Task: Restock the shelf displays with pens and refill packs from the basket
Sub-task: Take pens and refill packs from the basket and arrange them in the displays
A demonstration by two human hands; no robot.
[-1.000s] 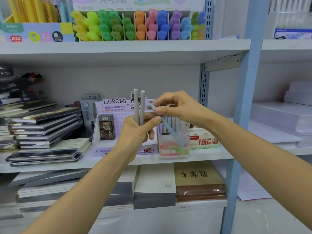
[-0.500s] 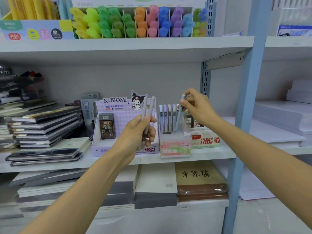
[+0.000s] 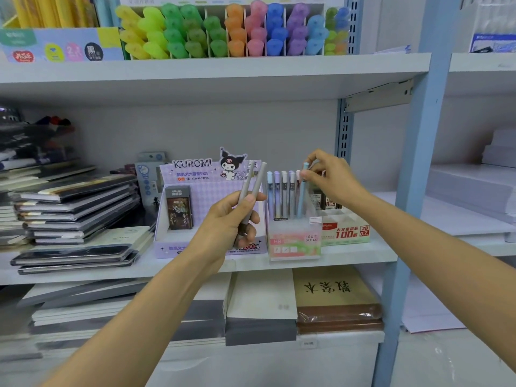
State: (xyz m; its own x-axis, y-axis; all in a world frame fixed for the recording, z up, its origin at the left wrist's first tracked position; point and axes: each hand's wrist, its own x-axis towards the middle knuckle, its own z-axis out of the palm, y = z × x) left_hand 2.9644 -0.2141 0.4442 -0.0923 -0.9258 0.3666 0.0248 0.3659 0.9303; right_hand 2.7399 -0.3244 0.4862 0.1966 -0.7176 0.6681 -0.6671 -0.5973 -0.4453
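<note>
My left hand (image 3: 227, 222) grips two grey pens (image 3: 252, 191) that point up and lean right, in front of the purple KUROMI display box (image 3: 192, 177). My right hand (image 3: 329, 178) pinches the top of a light blue pen (image 3: 302, 196), whose lower end stands inside the clear Fruit Soda pen holder (image 3: 294, 241) on the middle shelf. Several pastel pens (image 3: 280, 191) stand upright in that holder, just left of the blue one. No basket is in view.
A red-and-white refill box (image 3: 346, 230) sits right of the holder. Stacked notebooks (image 3: 75, 208) fill the shelf's left side. Coloured highlighters (image 3: 229, 29) line the upper shelf (image 3: 212, 68). A blue upright post (image 3: 418, 174) stands at the right. Pads and books (image 3: 335, 297) lie on the lower shelf.
My right hand took the light blue pen from beside my left hand over to the clear holder and lowered its tip in. My left hand dropped a little and its two grey pens tilted right.
</note>
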